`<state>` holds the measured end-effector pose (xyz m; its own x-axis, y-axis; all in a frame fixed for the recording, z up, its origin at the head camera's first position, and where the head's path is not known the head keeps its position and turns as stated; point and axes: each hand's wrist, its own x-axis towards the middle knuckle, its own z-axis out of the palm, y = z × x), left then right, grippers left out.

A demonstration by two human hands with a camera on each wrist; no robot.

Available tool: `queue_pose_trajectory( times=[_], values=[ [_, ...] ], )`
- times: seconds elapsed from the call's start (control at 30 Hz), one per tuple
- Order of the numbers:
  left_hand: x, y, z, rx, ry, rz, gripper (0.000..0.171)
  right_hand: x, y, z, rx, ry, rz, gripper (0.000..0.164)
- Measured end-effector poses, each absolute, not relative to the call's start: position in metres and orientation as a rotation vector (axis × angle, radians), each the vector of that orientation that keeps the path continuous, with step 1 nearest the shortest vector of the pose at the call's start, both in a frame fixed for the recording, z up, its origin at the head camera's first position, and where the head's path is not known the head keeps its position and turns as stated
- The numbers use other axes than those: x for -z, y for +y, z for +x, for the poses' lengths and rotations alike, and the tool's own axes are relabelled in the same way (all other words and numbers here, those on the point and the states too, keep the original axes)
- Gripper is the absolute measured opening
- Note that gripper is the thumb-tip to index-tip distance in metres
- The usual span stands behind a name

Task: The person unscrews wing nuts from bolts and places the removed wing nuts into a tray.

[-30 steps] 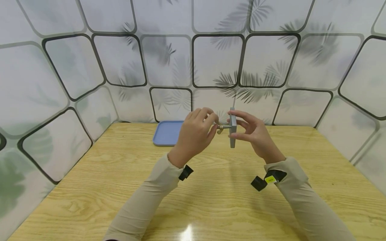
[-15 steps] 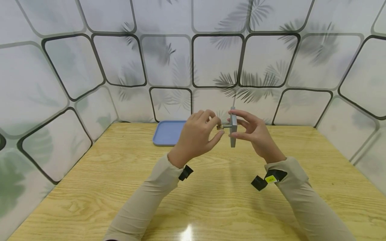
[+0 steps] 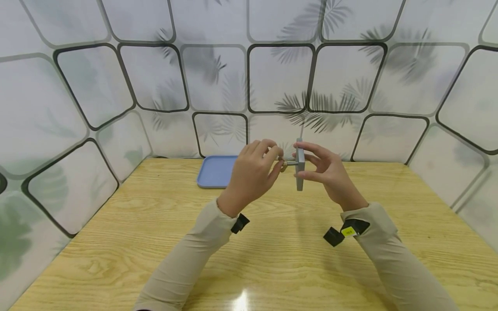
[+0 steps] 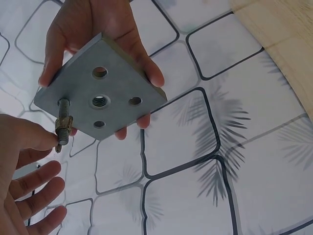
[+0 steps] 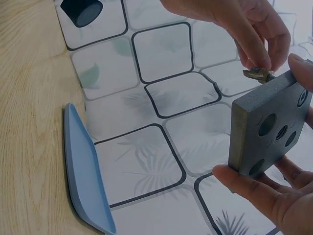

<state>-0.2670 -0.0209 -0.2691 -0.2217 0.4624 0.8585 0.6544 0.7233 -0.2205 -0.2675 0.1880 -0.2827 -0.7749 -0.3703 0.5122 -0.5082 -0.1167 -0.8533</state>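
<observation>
My right hand (image 3: 330, 175) grips a grey square metal plate (image 3: 300, 172) by its edges, upright above the table. Several round holes show in the plate's face (image 4: 115, 88) in the left wrist view; the central one is threaded. Out of a corner hole sticks a threaded bolt (image 4: 64, 106), with a brass wing nut (image 4: 63, 123) partway along it. My left hand (image 3: 253, 172) pinches the wing nut between thumb and forefinger; its other fingers (image 4: 41, 188) are loosely bent. From the right wrist view, one wing of the nut shows beyond the plate's edge, below the left fingertips.
A blue tray (image 3: 215, 172) lies at the table's back edge, partly hidden behind the left hand. The wooden table (image 3: 272, 259) spreads below both arms. Patterned cloth (image 3: 280, 77) stands behind and at the sides.
Half a second ago the left thumb and forefinger were spread apart around the wing nut; now they have closed on it again. The plate and right hand have barely moved.
</observation>
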Motion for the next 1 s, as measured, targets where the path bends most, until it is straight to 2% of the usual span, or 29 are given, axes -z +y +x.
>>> queue_pose_trajectory(
  times=[0.23,0.47,1.0],
  values=[
    [0.2694,-0.0198,-0.2662,0.233,-1.839,-0.916,0.007,0.2826,0.1881,-0.2679,-2.038,-2.009,1.011,0.057],
    [0.2698,-0.0213,-0.2638,0.183,-1.992,-0.954,0.015,0.2821,0.1887,-0.2675,-2.012,-2.034,1.001,0.057],
    [0.272,-0.0191,-0.2694,0.222,-1.85,-0.846,0.009,0.283,0.1878,-0.2679,-2.049,-2.008,1.013,0.056]
  ],
)
